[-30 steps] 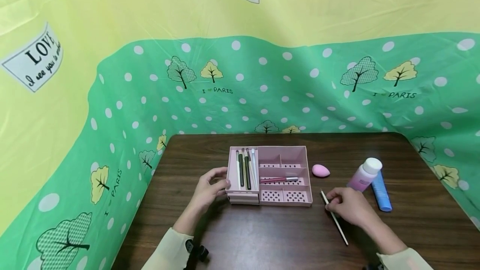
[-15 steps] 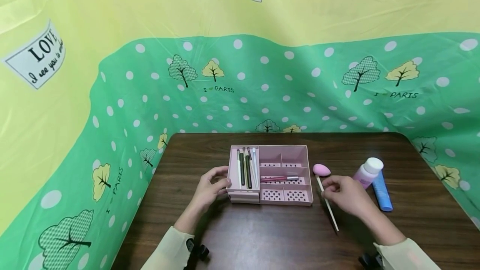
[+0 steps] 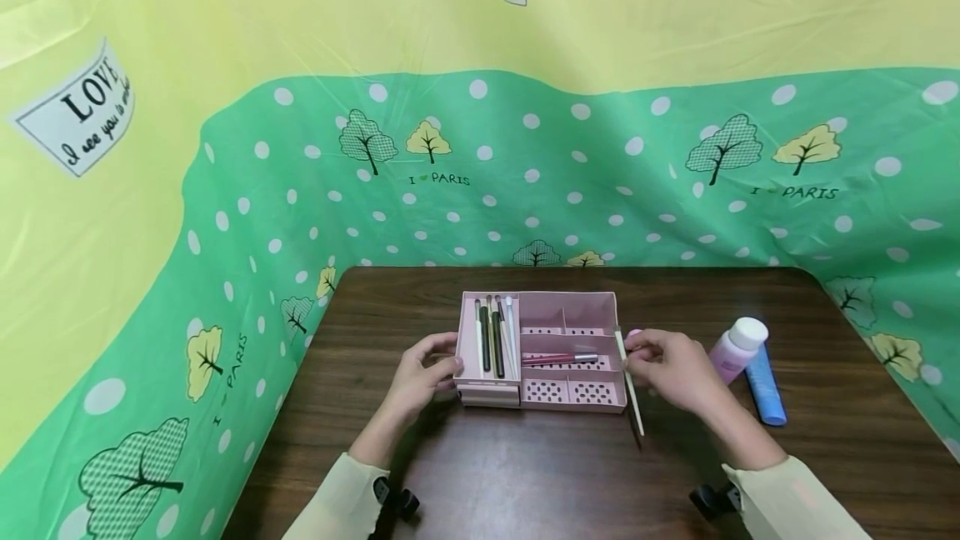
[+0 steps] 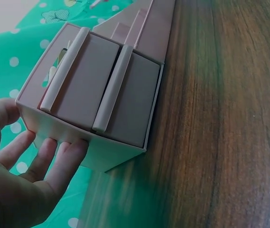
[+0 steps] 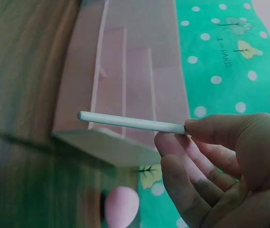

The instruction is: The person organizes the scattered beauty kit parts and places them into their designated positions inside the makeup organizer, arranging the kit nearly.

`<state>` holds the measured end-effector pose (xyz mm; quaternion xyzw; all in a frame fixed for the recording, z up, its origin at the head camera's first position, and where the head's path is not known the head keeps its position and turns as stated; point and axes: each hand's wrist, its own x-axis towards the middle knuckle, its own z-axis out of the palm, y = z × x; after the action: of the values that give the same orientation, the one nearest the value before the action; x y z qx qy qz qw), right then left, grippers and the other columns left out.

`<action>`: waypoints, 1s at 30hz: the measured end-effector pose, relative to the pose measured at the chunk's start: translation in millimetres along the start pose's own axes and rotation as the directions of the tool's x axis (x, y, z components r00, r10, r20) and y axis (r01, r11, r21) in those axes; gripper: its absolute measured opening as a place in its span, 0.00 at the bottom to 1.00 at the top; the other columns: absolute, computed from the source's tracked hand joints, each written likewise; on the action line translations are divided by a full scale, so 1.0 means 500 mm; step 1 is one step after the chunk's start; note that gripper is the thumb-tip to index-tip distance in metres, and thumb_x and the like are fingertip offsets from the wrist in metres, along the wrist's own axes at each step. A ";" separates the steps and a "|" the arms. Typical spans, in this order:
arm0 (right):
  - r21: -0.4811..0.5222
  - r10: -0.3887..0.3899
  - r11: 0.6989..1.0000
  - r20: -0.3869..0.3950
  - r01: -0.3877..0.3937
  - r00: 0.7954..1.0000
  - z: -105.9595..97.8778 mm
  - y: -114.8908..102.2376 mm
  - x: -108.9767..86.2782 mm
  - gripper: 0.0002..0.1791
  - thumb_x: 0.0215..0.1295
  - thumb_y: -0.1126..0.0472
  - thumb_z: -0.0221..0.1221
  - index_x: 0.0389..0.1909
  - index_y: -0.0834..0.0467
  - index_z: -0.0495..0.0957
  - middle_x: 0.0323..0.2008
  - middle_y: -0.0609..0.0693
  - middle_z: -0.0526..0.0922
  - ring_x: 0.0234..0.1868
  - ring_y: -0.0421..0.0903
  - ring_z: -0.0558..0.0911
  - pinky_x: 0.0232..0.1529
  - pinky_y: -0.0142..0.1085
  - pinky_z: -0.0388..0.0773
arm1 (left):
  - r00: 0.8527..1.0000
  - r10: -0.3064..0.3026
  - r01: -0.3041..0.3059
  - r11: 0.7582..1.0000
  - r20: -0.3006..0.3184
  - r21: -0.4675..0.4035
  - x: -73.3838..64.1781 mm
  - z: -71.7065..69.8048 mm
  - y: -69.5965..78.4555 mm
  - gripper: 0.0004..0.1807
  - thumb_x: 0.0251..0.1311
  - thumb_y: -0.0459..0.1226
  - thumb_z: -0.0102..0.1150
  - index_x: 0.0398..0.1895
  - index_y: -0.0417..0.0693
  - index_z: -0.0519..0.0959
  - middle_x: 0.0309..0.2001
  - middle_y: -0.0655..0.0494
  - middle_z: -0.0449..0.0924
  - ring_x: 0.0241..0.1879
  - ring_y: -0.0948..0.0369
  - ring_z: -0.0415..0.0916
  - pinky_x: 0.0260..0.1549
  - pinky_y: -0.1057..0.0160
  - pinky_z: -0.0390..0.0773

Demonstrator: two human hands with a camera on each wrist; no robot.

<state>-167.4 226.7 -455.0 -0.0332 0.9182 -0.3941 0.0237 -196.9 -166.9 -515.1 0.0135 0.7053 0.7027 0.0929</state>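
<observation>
In the head view my right hand [image 3: 671,367] pinches a slim white makeup brush [image 3: 634,403] between thumb and fingers, at the right edge of a pink organizer box [image 3: 570,300]. The right wrist view shows the brush's plain handle [image 5: 125,121] in front of the box's compartments; its other end is hidden by the hand. My left hand [image 3: 420,373] rests with its fingertips against the box's left side, beside the two front drawers seen in the left wrist view. Several brushes [image 3: 495,340] lie in the left tray, and a dark red tube [image 3: 551,359] lies in the middle compartment.
A pink egg-shaped makeup sponge [image 5: 122,207] lies on the table right of the box, mostly covered by my right hand in the head view. Further right are a pink bottle with a white cap [image 3: 738,348] and a blue tube [image 3: 765,386]. Patterned cloth [image 3: 525,157] encloses the table.
My right hand has lifted the brush off the table and moved it left and away from me, to the box's right edge. My left hand keeps its place at the box.
</observation>
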 end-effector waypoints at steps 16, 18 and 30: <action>0.145 -0.040 0.989 -0.002 0.040 0.999 0.008 -0.068 0.051 0.13 0.68 0.62 0.66 0.50 0.62 0.82 0.38 0.57 0.87 0.32 0.48 0.87 0.31 0.42 0.88 | 1.000 -0.022 0.022 0.999 0.003 0.046 0.003 -0.005 0.002 0.24 0.62 0.33 0.66 0.63 0.48 0.79 0.55 0.42 0.77 0.48 0.55 0.81 0.42 0.49 0.88; 0.143 -0.063 0.988 -0.009 0.063 0.998 0.012 -0.077 0.055 0.12 0.67 0.61 0.67 0.48 0.62 0.82 0.38 0.56 0.88 0.32 0.47 0.87 0.31 0.40 0.87 | 1.000 -0.023 0.023 0.999 0.004 0.050 0.002 -0.004 0.002 0.24 0.62 0.33 0.66 0.63 0.49 0.79 0.55 0.42 0.77 0.48 0.55 0.81 0.43 0.48 0.88; 0.245 -0.063 0.968 0.022 0.055 0.998 0.047 -0.120 0.095 0.16 0.68 0.63 0.65 0.54 0.63 0.79 0.41 0.58 0.88 0.33 0.48 0.88 0.32 0.37 0.86 | 1.000 -0.025 0.025 0.999 0.004 0.043 0.000 -0.003 0.004 0.25 0.63 0.33 0.65 0.64 0.47 0.78 0.55 0.41 0.76 0.48 0.55 0.81 0.43 0.47 0.88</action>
<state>-210.4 165.0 -428.5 -0.0632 0.8607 -0.5043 0.0296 -197.4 -168.6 -513.0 0.0083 0.7202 0.6860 0.1028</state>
